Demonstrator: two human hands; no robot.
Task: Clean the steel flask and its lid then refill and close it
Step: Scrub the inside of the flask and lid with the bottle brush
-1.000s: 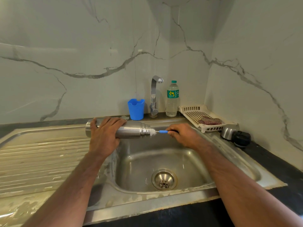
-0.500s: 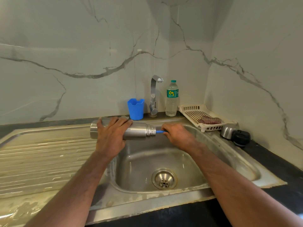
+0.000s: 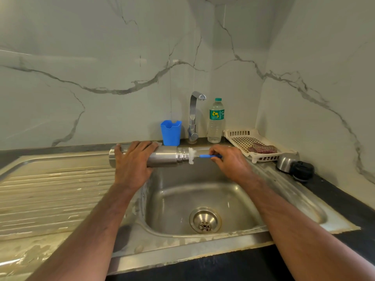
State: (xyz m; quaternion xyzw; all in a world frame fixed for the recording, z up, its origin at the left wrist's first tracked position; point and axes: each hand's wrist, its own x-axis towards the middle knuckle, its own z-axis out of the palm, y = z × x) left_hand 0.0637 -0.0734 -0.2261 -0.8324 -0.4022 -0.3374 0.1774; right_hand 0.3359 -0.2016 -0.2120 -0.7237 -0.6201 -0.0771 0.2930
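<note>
Head | left hand (image 3: 133, 165) grips flask (image 3: 162, 158) | right hand (image 3: 231, 162) pinches brush (image 3: 199, 156)

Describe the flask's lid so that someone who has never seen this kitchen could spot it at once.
Start at the sink and follow its right rim back toward the wall corner. Just in front of the white slotted tray, on the edge of the dark counter, lies the lid on its side. It alone there is a steel cup with a black stopper end.

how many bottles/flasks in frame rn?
2. The steel flask is held sideways over the sink by the left hand. The plastic water bottle stands upright by the tap, at the wall. None look hidden.
</note>
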